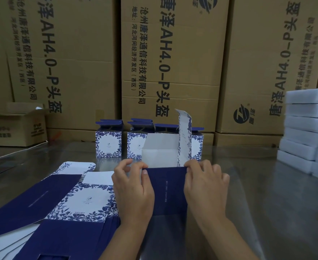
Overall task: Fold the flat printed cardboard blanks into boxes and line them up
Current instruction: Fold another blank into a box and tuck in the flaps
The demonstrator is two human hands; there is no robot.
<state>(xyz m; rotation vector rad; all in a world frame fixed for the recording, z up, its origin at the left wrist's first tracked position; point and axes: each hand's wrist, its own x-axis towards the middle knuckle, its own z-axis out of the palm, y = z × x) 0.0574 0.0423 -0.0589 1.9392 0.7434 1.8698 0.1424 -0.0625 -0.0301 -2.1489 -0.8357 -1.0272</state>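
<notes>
Partway: several folded boxes (108, 145) stand in a row at the back of the counter (257, 194). The left hand (133, 186) and right hand (205, 184), each grip closed, pinch the top corners of a half-formed box (168, 188) at centre, flaps open. The flat blanks (75, 203), stacked just left, remain to fold.
</notes>
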